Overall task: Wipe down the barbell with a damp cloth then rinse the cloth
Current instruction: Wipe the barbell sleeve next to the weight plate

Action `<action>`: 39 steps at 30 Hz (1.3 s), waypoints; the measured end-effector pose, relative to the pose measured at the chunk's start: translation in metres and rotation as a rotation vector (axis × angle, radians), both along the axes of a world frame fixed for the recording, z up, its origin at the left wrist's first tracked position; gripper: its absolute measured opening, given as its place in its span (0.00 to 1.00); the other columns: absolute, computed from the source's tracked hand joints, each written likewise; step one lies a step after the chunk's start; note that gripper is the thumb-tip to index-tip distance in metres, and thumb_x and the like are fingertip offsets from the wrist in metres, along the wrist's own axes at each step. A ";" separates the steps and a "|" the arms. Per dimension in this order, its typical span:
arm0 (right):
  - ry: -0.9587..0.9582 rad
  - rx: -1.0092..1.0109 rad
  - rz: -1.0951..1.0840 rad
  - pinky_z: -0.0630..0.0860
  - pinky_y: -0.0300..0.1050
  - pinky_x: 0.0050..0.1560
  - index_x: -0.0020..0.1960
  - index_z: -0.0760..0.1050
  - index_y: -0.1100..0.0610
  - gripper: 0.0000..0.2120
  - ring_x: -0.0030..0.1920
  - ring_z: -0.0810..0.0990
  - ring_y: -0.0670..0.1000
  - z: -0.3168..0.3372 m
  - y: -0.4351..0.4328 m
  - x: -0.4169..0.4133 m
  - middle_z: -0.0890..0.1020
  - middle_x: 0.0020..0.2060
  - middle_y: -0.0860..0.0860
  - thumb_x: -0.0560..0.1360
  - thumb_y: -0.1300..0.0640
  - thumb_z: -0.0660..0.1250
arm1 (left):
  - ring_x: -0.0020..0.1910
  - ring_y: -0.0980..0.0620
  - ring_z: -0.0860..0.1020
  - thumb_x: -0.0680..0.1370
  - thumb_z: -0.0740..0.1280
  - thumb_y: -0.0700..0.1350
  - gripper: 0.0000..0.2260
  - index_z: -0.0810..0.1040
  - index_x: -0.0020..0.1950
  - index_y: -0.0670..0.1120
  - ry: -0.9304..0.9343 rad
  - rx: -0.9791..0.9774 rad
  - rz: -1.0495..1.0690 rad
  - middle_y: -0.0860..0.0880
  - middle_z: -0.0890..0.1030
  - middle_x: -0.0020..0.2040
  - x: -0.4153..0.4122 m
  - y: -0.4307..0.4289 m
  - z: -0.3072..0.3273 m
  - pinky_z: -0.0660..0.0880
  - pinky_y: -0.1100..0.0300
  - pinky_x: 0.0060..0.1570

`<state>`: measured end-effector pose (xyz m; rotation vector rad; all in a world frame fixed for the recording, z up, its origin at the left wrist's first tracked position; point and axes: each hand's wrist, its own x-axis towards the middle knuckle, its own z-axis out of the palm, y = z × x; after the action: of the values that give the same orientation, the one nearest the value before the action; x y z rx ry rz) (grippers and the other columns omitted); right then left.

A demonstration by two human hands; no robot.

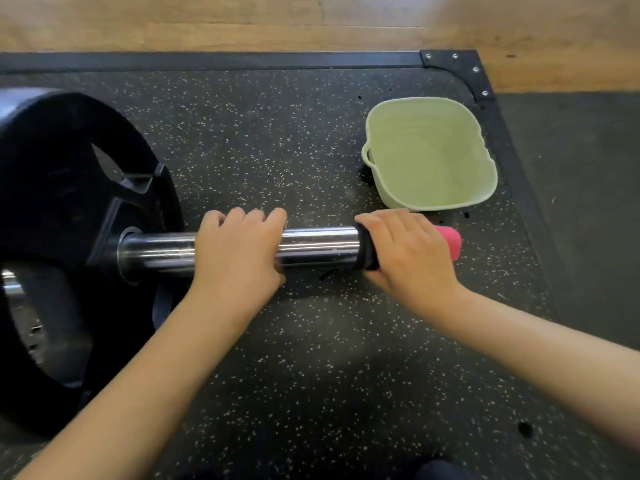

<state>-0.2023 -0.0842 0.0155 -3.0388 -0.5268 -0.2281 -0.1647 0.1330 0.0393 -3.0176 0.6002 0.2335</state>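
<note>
Speckled rubber mat (311,358) nearest. At centre the barbell sleeve (318,245) runs 9 to 3. Left hand (239,251) curls bare over it. Right hand (408,251) grips dark cloth (367,251) around its 3 o'clock end. Risks: cloth slipping off the end, sleeve spinning under the grip. An elbow could tip the green basin (429,157) at 1 o'clock.

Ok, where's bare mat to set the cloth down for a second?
Bare mat lies between left forearm and right forearm, nearer than the barbell sleeve. Another patch sits beyond the sleeve, between the weight plate and green tub. Tight between right hand, on the cloth, and tub.
</note>
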 end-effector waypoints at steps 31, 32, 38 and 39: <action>0.055 -0.004 0.135 0.74 0.46 0.32 0.50 0.77 0.61 0.27 0.35 0.78 0.55 0.005 0.013 0.006 0.79 0.38 0.54 0.55 0.52 0.80 | 0.38 0.49 0.74 0.66 0.75 0.52 0.19 0.70 0.50 0.51 0.058 -0.079 -0.127 0.54 0.75 0.40 -0.003 0.008 0.003 0.62 0.58 0.35; 0.053 -0.002 0.143 0.74 0.46 0.33 0.50 0.77 0.61 0.29 0.36 0.78 0.55 0.005 0.020 0.008 0.79 0.38 0.54 0.54 0.52 0.81 | 0.42 0.50 0.75 0.67 0.74 0.57 0.20 0.69 0.51 0.54 0.213 -0.042 -0.078 0.55 0.75 0.42 0.006 0.008 0.012 0.64 0.57 0.37; -0.021 -0.001 0.217 0.69 0.44 0.31 0.47 0.77 0.60 0.25 0.33 0.77 0.53 0.000 0.071 0.023 0.78 0.36 0.52 0.54 0.53 0.80 | 0.39 0.51 0.75 0.62 0.72 0.61 0.20 0.71 0.48 0.56 0.365 0.024 0.048 0.56 0.76 0.39 0.025 0.003 0.016 0.67 0.59 0.38; -0.033 -0.012 0.221 0.68 0.43 0.30 0.47 0.77 0.60 0.25 0.33 0.76 0.53 0.000 0.074 0.025 0.78 0.35 0.52 0.53 0.53 0.80 | 0.38 0.51 0.74 0.63 0.71 0.60 0.17 0.72 0.46 0.56 0.322 0.030 0.053 0.56 0.76 0.37 0.022 0.001 0.014 0.67 0.59 0.38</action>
<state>-0.1777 -0.0100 0.0155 -2.9598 -0.8620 -0.2652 -0.1423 0.1344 0.0536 -2.9895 0.5286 0.7343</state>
